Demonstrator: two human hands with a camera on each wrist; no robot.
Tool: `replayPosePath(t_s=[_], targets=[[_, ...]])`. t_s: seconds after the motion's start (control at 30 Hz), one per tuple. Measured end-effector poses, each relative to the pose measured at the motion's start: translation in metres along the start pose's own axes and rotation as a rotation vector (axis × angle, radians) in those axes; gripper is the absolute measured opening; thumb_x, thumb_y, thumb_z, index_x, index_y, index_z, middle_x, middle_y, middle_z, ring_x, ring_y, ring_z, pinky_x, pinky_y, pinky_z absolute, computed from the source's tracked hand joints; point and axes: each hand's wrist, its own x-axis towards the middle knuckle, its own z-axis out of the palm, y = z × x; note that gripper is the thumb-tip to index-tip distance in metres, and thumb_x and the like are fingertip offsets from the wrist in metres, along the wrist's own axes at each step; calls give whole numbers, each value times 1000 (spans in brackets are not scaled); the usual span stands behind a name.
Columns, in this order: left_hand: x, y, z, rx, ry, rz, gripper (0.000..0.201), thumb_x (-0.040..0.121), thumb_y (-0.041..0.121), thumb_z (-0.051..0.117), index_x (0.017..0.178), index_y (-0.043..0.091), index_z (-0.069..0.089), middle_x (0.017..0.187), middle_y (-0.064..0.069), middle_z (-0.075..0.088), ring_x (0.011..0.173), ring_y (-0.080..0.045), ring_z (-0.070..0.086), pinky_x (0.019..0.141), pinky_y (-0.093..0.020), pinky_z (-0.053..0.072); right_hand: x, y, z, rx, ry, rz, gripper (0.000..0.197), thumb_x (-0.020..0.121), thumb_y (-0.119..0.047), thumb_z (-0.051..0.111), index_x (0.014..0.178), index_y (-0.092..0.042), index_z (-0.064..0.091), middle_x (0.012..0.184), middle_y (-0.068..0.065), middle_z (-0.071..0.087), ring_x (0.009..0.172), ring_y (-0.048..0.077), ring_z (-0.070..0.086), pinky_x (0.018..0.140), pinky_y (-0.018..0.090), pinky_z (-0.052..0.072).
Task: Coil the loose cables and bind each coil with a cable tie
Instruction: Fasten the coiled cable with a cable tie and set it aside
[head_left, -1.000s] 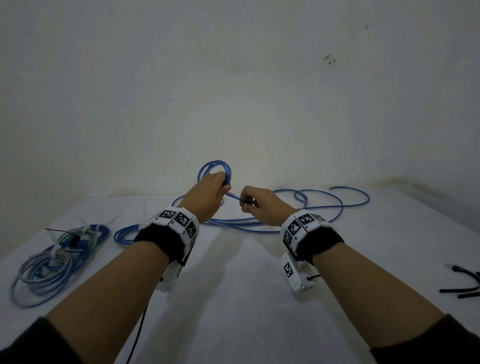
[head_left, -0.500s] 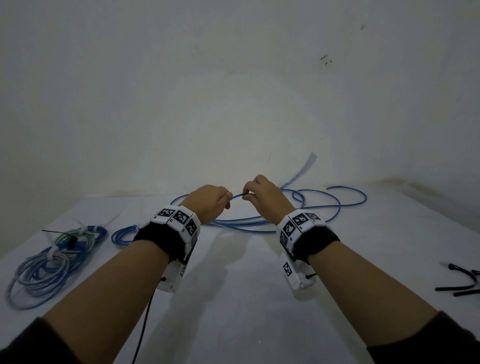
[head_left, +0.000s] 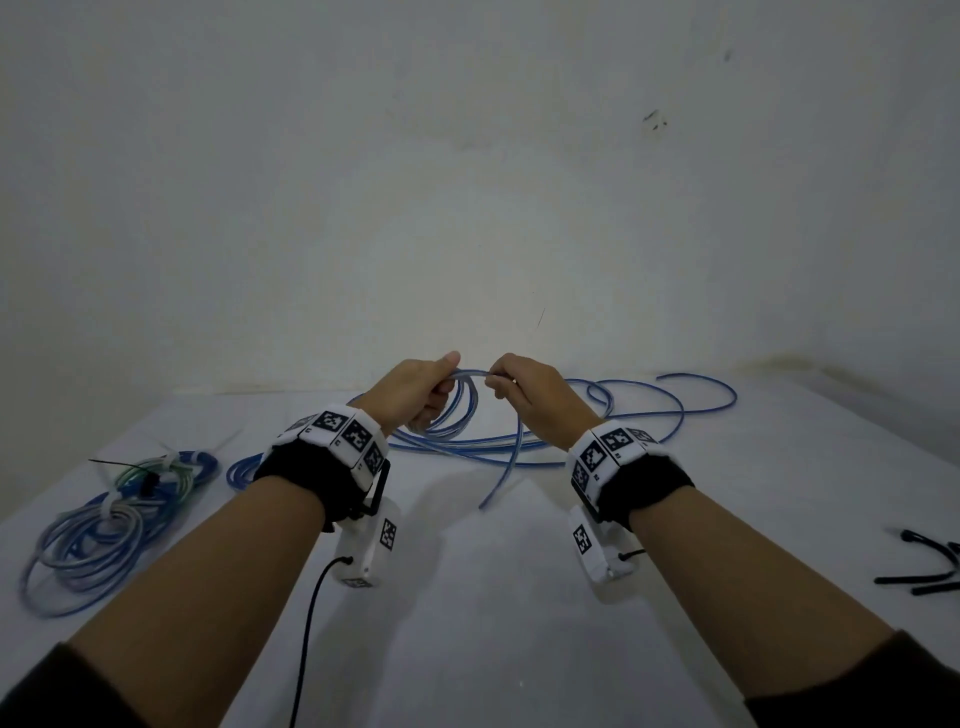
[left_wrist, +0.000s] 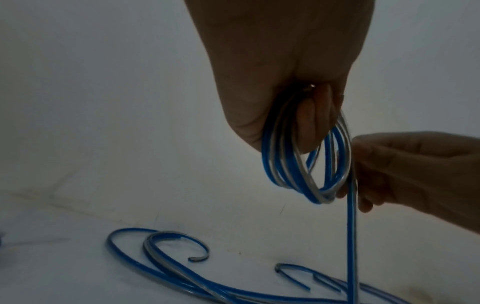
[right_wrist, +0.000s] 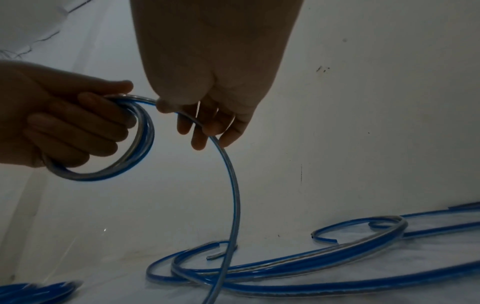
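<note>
My left hand (head_left: 423, 387) grips a small coil of blue and clear cable (head_left: 457, 410) held above the white table (head_left: 493, 597). The coil's loops (left_wrist: 306, 164) hang below the left fingers (left_wrist: 309, 127). My right hand (head_left: 524, 387) pinches the same cable (right_wrist: 231, 174) just right of the coil, and the strand drops from it to the table. More loose blue cable (head_left: 649, 410) lies in wide curves behind the hands. In the right wrist view the left hand (right_wrist: 64, 123) holds the coil (right_wrist: 135, 152) beside my right fingers (right_wrist: 207, 127).
Bound coils of blue, clear and green cable (head_left: 104, 514) lie at the table's left, with white and black ties on them. Another small blue coil (head_left: 241, 470) sits by my left wrist. Black cable ties (head_left: 924, 571) lie at the right edge. A wall stands close behind.
The hands rose slightly, and a small coil now hangs from my left hand. The right hand has brought another stretch of cable across to the coil, and a strand now hangs to the table.
</note>
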Motion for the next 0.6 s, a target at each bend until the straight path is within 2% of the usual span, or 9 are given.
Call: replayPosePath(t_s=[0.07, 0.17, 0.27, 0.33, 0.43, 0.5, 0.6], targets=[[1, 3, -2, -190, -13, -16, 44, 99, 34, 33, 60, 16, 36, 42, 10, 25, 35, -6, 21, 37, -15, 16, -2, 5, 0, 17, -13, 63, 16, 96, -8, 43, 98, -3, 59, 89, 10, 63, 82, 22, 55, 72, 28, 40], [3, 5, -8, -397, -12, -36, 40, 98, 25, 26, 65, 11, 43, 40, 9, 30, 33, -6, 28, 35, -12, 22, -6, 15, 2, -8, 15, 120, 16, 94, -6, 46, 99, -3, 61, 91, 12, 61, 83, 20, 52, 71, 22, 34], [3, 4, -14, -592, -7, -13, 37, 99, 25, 25, 70, 12, 44, 43, 7, 36, 36, -8, 35, 38, -13, 29, -11, 18, 2, 73, -2, 227, 18, 93, -4, 47, 109, -6, 56, 85, 4, 56, 71, 11, 50, 65, 19, 37], [3, 3, -17, -728, 2, 8, 38, 101, 26, 25, 71, 13, 44, 46, 6, 41, 40, -10, 41, 43, -14, 37, -15, 18, 3, 155, 6, 263, 26, 92, -2, 47, 117, -8, 47, 80, 6, 58, 68, 13, 52, 64, 21, 41], [2, 2, -17, -830, 9, 34, 37, 102, 28, 25, 73, 15, 44, 48, 7, 45, 44, -9, 46, 50, -16, 45, -16, 14, 4, 293, 32, 268, 29, 91, 2, 45, 110, -18, 37, 77, 14, 57, 57, 18, 50, 52, 25, 45], [3, 2, -16, -840, 11, 51, 36, 102, 28, 25, 74, 16, 44, 47, 9, 43, 43, -7, 44, 50, -16, 45, -14, 9, 4, 374, 7, 261, 21, 92, 3, 40, 101, -15, 47, 80, 14, 59, 54, 17, 52, 50, 26, 50], [4, 3, -16, -850, 17, 72, 36, 102, 29, 24, 75, 15, 45, 47, 9, 40, 42, -6, 40, 49, -16, 43, -13, 5, 7, 510, -67, 272, 30, 92, 9, 33, 102, -8, 56, 93, 11, 62, 58, 14, 60, 62, 32, 58]])
